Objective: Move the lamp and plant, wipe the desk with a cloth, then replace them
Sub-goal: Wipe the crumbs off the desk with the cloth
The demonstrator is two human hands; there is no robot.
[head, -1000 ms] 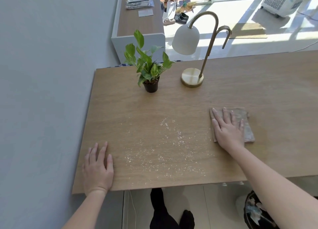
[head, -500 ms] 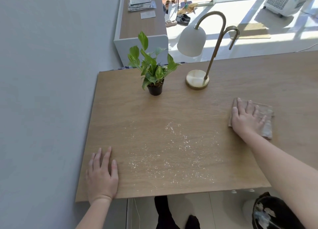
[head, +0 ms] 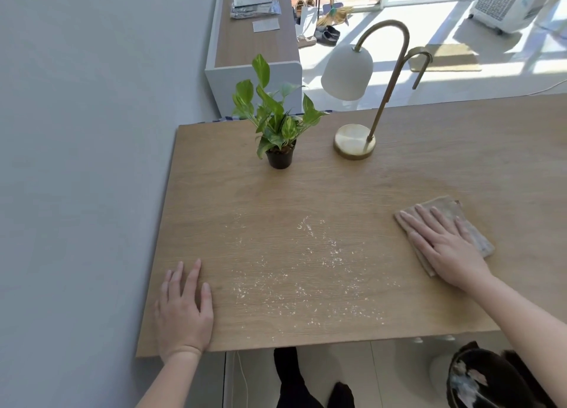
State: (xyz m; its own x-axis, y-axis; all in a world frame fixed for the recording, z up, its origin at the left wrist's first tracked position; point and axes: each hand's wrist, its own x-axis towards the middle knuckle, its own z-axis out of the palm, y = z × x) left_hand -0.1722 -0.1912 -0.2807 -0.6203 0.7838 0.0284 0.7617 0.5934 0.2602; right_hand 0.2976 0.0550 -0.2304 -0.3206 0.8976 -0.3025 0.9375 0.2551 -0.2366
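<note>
A wooden desk [head: 429,168] fills the view. At its far side stand a small green plant in a black pot [head: 277,122] and, to its right, a brass lamp [head: 356,142] with a white shade. White crumbs [head: 306,266] are scattered over the near middle of the desk. My right hand [head: 445,248] lies flat, fingers spread, pressing on a folded beige cloth [head: 457,215] at the right. My left hand [head: 184,309] rests flat and empty on the desk's near left corner.
A grey wall runs along the desk's left edge. Behind the desk stands a low white cabinet [head: 254,67] with papers on top. A black bin [head: 491,380] sits on the floor below the desk's near right side. My dark-clothed legs show under the near edge.
My right hand slid the cloth to the right and slightly away from me, then back a little toward the near side. The left hand, plant and lamp have stayed in place.
</note>
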